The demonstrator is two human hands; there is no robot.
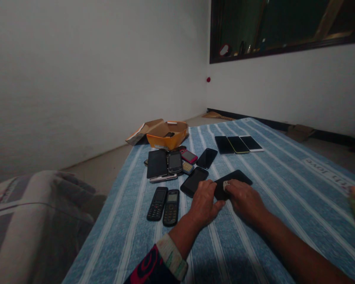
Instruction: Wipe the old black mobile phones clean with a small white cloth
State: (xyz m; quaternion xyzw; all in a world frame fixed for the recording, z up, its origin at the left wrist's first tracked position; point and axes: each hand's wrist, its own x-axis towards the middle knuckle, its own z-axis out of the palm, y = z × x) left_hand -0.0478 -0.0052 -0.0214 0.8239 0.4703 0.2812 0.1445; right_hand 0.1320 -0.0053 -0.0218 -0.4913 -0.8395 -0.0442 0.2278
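Black beneath the fingers: clamped the left hand (203, 203) on the dark phone (239, 176), pinched a white scrap (225, 184) in the right hand (246, 199), nearer than the orange box (158, 142) and rightward of it. Risked skidding into the adjacent handset (193, 182) through sideways pressure.

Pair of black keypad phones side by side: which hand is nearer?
Left. The left hand is to the right of the black keypad phones; the right hand is farther right, beyond the left hand.
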